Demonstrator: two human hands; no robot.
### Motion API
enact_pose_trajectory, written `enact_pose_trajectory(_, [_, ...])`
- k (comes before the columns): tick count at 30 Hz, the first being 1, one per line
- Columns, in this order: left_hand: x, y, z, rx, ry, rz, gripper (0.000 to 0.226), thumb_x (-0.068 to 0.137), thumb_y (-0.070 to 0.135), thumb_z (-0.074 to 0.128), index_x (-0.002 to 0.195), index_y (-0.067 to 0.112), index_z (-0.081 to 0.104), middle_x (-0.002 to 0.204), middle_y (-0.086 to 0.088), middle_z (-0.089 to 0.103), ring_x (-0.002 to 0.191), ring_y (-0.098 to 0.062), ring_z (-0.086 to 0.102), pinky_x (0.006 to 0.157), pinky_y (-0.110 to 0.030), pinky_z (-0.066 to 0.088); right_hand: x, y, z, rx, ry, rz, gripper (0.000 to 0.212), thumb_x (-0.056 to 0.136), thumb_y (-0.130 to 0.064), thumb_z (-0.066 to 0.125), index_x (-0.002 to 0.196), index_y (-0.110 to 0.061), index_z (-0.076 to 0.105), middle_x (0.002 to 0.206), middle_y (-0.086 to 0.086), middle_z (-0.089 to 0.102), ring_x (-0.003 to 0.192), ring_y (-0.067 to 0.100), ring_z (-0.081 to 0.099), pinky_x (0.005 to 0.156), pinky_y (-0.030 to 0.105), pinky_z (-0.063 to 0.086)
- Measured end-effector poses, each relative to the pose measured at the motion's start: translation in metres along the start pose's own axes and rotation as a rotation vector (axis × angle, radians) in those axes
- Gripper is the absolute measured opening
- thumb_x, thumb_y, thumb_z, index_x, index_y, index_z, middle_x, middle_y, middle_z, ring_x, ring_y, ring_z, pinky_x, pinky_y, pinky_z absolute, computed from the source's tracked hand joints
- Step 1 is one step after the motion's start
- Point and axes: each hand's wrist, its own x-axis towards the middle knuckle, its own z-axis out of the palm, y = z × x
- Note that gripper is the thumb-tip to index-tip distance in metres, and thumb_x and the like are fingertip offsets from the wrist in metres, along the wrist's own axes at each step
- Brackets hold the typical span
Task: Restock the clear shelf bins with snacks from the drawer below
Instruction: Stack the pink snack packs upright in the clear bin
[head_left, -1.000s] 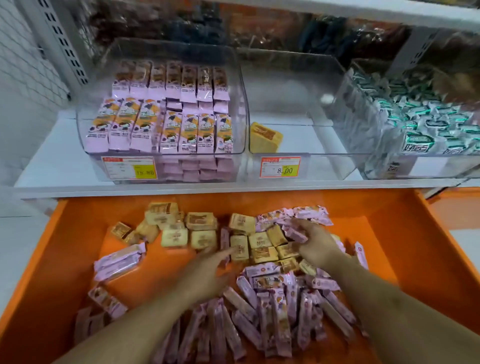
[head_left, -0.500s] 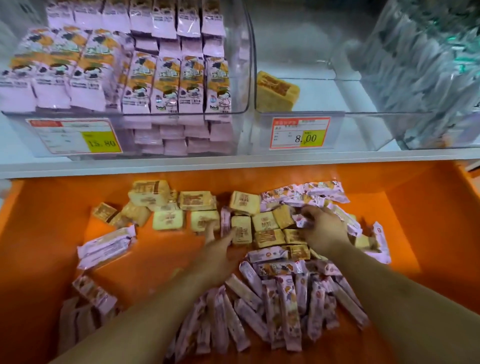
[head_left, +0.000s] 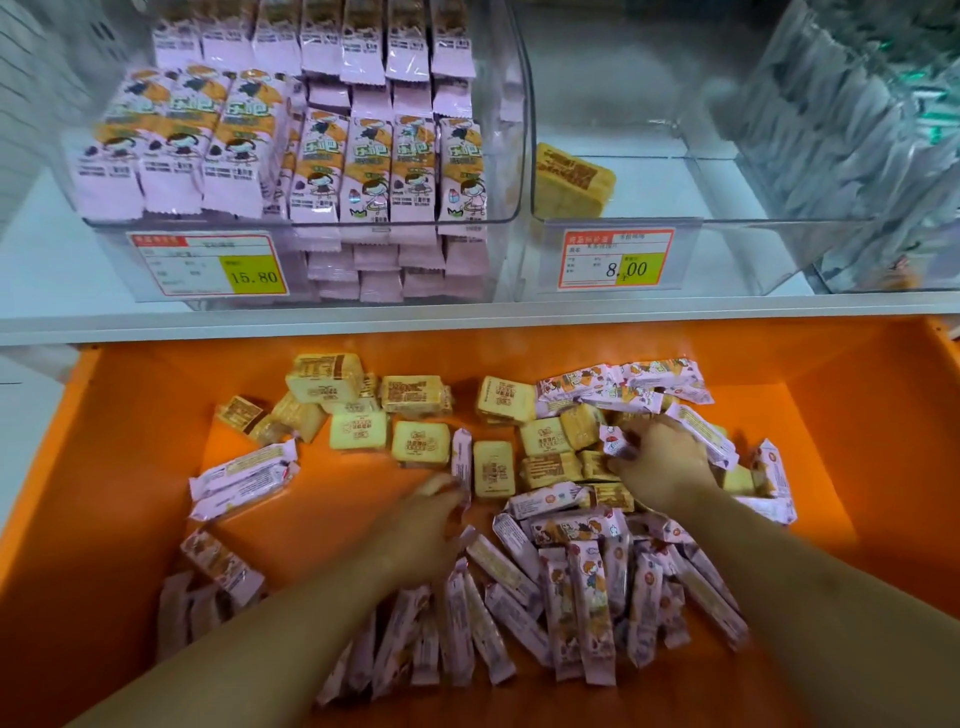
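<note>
**Both hands down in the orange drawer**

While the shelf bins sit above, the orange drawer (head_left: 130, 467) stands pulled out below them, scattered with snacks. Yellow square packs (head_left: 421, 443) lie across its far middle, and pink wrapped bars (head_left: 587, 597) spread over the near half, with a few more at the left and the far right.

On the shelf, the left clear bin (head_left: 511, 104) is well stocked with rows of upright pink packets (head_left: 363, 171), and a price tag (head_left: 208, 264) reading 15.80 hangs on its front. The middle clear bin (head_left: 727, 228) holds just one yellow pack (head_left: 571, 182), lying in its near left corner; its tag (head_left: 615, 258) reads 8.00. At the right, a third bin (head_left: 857, 130) is filled with pale packets, too blurred to read.

The right hand (head_left: 662, 462) is down among the yellow packs at the far right of the drawer, fingers curled into the pile; which pack it grips I cannot tell. The left hand (head_left: 421, 525) hovers blurred near the drawer's middle, fingertips close to a yellow pack (head_left: 493, 467) and a pink bar standing beside it. Whether it is holding anything I cannot tell.
</note>
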Motion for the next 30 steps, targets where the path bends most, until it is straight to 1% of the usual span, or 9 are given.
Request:
enact_pose_trajectory(5, [0.012, 0.004, -0.001, -0.063, 0.118, -0.048, 0.074, 0.096, 0.031, 0.069, 0.157, 0.046, 0.030, 0.162, 0.004, 0.030, 0.138, -0.022, 0.047, 0.108, -0.039, 0.050, 0.001, -0.009, -0.002, 0.014, 0.015, -0.050, 0.034, 0.085, -0.040, 0.072, 0.074, -0.034, 0.041, 0.086, -0.006, 0.051, 0.082, 0.023, 0.053, 0.076, 0.035, 0.045])
enact_pose_trajectory(9, [0.023, 0.009, 0.008, -0.162, 0.161, -0.010, 0.078, 0.094, 0.028, 0.072, 0.157, 0.046, 0.031, 0.152, -0.002, 0.043, 0.130, -0.022, 0.052, 0.092, -0.026, 0.045, 0.001, -0.013, -0.002, 0.019, 0.017, -0.062, 0.029, 0.085, -0.039, 0.074, 0.082, -0.031, 0.046, 0.090, -0.005, 0.051, 0.084, 0.024, 0.054, 0.084, 0.041, 0.052])
enact_pose_trajectory(13, [0.023, 0.009, 0.015, -0.236, 0.246, -0.021, 0.063, 0.093, 0.026, 0.074, 0.145, 0.044, 0.043, 0.132, 0.009, 0.063, 0.117, -0.013, 0.063, 0.086, -0.019, 0.048, 0.002, -0.013, 0.000, -0.012, 0.038, -0.076, 0.021, 0.087, -0.041, 0.074, 0.095, -0.026, 0.061, 0.098, -0.006, 0.053, 0.096, 0.024, 0.057, 0.094, 0.043, 0.052])
enact_pose_trajectory(16, [0.022, 0.012, 0.009, -0.318, 0.310, -0.113, 0.039, 0.099, 0.027, 0.067, 0.133, 0.039, 0.052, 0.105, 0.017, 0.063, 0.087, -0.001, 0.060, 0.065, -0.011, 0.046, 0.002, -0.015, -0.003, 0.047, 0.056, -0.088, 0.021, 0.087, -0.039, 0.074, 0.100, -0.027, 0.062, 0.098, -0.004, 0.059, 0.086, 0.020, 0.058, 0.085, 0.040, 0.055])
enact_pose_trajectory(19, [0.018, 0.013, -0.001, -0.315, 0.300, -0.208, 0.040, 0.097, 0.030, 0.067, 0.136, 0.029, 0.055, 0.108, 0.009, 0.070, 0.091, -0.011, 0.065, 0.076, -0.030, 0.057, 0.001, -0.019, -0.011, 0.155, 0.052, -0.092, 0.032, 0.089, -0.033, 0.075, 0.119, -0.028, 0.063, 0.090, 0.000, 0.062, 0.074, 0.017, 0.061, 0.065, 0.033, 0.053])
enact_pose_trajectory(21, [0.010, 0.013, -0.011, -0.396, 0.264, -0.243, 0.046, 0.095, 0.028, 0.070, 0.139, 0.031, 0.054, 0.115, 0.009, 0.071, 0.096, -0.011, 0.066, 0.075, -0.031, 0.056, -0.001, -0.027, -0.021, 0.215, 0.055, -0.108, 0.031, 0.092, -0.029, 0.073, 0.120, -0.022, 0.062, 0.083, 0.001, 0.063, 0.068, 0.017, 0.062, 0.058, 0.031, 0.049])
enact_pose_trajectory(24, [-0.006, 0.012, -0.024, -0.554, 0.191, -0.250, 0.063, 0.090, 0.020, 0.077, 0.146, 0.030, 0.050, 0.128, 0.007, 0.069, 0.103, -0.007, 0.066, 0.079, -0.027, 0.057, -0.012, -0.045, -0.043, 0.363, -0.014, -0.155, 0.028, 0.096, -0.026, 0.069, 0.120, -0.029, 0.055, 0.075, 0.002, 0.070, 0.058, 0.015, 0.064, 0.051, 0.028, 0.049])
enact_pose_trajectory(27, [-0.026, 0.019, -0.046, -0.720, 0.155, -0.254, 0.078, 0.081, 0.007, 0.085, 0.149, 0.018, 0.049, 0.114, -0.002, 0.073, 0.099, -0.016, 0.073, 0.086, -0.038, 0.063, -0.027, -0.066, -0.064, 0.549, -0.124, -0.182, 0.021, 0.095, -0.024, 0.073, 0.107, -0.025, 0.056, 0.076, 0.005, 0.069, 0.054, 0.016, 0.055, 0.053, 0.029, 0.045])
enact_pose_trajectory(30, [-0.057, 0.042, -0.079, -0.803, 0.128, -0.163, 0.075, 0.078, 0.001, 0.086, 0.144, 0.015, 0.054, 0.111, -0.009, 0.075, 0.102, -0.023, 0.074, 0.084, -0.036, 0.062, -0.046, -0.089, -0.092, 0.675, -0.217, -0.228, 0.022, 0.090, -0.018, 0.079, 0.101, -0.022, 0.061, 0.066, -0.009, 0.062, 0.062, 0.015, 0.056, 0.064, 0.037, 0.049])
